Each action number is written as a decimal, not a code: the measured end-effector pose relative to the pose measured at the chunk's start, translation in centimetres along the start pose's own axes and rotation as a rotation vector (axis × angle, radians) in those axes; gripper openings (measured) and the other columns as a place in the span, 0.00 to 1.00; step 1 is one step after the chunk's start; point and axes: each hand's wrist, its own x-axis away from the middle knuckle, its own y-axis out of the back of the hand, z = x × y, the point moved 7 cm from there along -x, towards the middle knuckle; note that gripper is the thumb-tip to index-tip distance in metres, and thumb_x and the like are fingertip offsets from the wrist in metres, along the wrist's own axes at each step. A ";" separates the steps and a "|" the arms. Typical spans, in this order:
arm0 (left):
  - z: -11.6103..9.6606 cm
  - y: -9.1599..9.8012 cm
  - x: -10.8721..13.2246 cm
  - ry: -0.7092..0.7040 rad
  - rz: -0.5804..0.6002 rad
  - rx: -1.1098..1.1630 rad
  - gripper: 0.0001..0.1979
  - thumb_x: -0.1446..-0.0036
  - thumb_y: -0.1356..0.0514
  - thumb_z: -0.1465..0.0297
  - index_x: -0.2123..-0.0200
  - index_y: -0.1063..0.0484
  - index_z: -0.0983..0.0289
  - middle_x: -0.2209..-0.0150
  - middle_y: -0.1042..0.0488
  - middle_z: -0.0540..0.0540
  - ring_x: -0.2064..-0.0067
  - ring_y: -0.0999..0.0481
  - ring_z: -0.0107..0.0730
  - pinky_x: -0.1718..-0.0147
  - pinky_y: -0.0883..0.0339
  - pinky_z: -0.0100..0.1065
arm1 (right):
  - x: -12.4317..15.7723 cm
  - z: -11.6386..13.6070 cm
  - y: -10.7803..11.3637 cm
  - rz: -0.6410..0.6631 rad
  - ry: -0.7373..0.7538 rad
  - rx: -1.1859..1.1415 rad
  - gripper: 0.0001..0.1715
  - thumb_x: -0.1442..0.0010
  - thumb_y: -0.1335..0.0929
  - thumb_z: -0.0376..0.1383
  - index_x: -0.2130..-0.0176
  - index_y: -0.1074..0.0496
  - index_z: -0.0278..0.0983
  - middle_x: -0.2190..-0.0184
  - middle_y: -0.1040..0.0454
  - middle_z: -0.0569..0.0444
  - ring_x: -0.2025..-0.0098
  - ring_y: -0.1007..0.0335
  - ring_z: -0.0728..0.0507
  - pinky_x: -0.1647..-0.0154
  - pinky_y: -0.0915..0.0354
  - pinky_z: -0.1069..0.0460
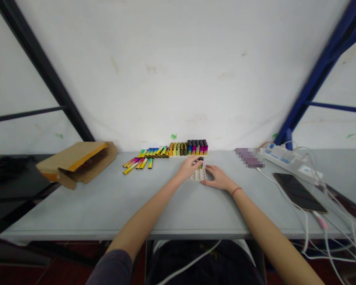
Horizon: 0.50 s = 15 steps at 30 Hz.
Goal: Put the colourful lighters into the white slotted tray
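Between the fingertips of my left hand (190, 168) is a lighter (201, 164) with a black top, held upright over a white tray (198, 175) with rows of small pockets. My right hand (218, 178) grips the right side of that tray, thumb at the near edge and fingers at the far side. Just behind stands a block of upright black-topped lighters (197, 148) in purple, pink and yellow. Beside it is a row of orange, yellow and green pieces (178, 149), also upright. Loose shiny coloured pieces (139, 162) lie to the left.
An opened brown cardboard box (74, 160) lies at the table's left. On the right are a blurred purple phone-like object (249, 157), a dark phone (299, 192), a white power strip (292, 162) and tangled white cables. A white wall closes the back of the grey table (130, 206).
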 end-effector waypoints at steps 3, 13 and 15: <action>0.7 -0.9 -0.5 0.032 0.012 0.013 0.15 0.39 0.41 0.67 0.51 0.22 0.64 0.52 0.21 0.60 0.53 0.23 0.36 0.50 0.28 0.38 | -0.1 0.1 0.0 0.008 0.004 -0.026 0.40 0.44 0.27 0.53 0.41 0.30 0.32 0.40 0.29 0.34 0.38 0.33 0.29 0.35 0.38 0.35; -0.3 -1.3 -1.5 0.028 0.131 -0.167 0.15 0.39 0.40 0.68 0.51 0.22 0.64 0.50 0.20 0.60 0.49 0.22 0.41 0.45 0.32 0.40 | 0.0 -0.1 -0.2 0.004 0.003 -0.058 0.42 0.44 0.28 0.55 0.39 0.31 0.34 0.39 0.29 0.36 0.38 0.33 0.27 0.35 0.39 0.33; -0.2 -1.5 -1.2 0.038 0.133 -0.187 0.17 0.39 0.41 0.68 0.47 0.25 0.65 0.50 0.20 0.61 0.49 0.22 0.41 0.45 0.32 0.40 | -0.1 -0.1 -0.2 0.014 -0.001 -0.054 0.43 0.44 0.28 0.55 0.39 0.31 0.33 0.39 0.30 0.35 0.38 0.34 0.28 0.35 0.40 0.34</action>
